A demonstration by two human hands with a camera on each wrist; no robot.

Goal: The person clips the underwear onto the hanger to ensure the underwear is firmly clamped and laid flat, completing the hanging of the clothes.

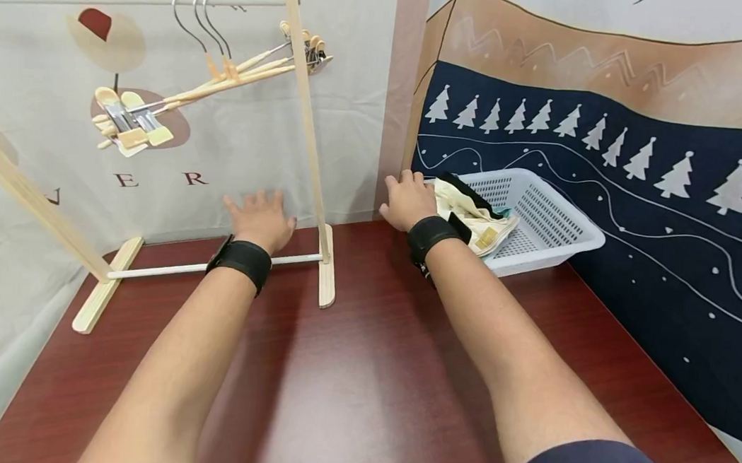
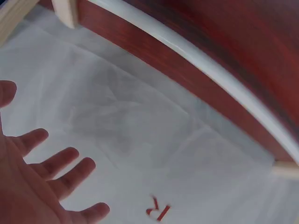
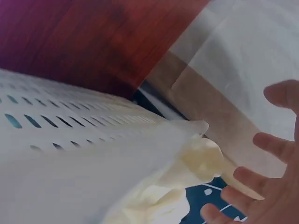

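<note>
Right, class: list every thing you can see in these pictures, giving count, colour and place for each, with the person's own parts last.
table: one, dark red-brown, under everything
garment rack: one, pale wood with white rails, left on the table
clip hangers: three or so, pale wood, hung on the top rail
basket: one, white, slotted, right rear of the table
cloth: cream with black parts, heaped in the basket
backdrops: white printed at left, navy with trees at right
wristbands: two, black
left hand: open, beside the rack
right hand: open, by the cloth
</note>
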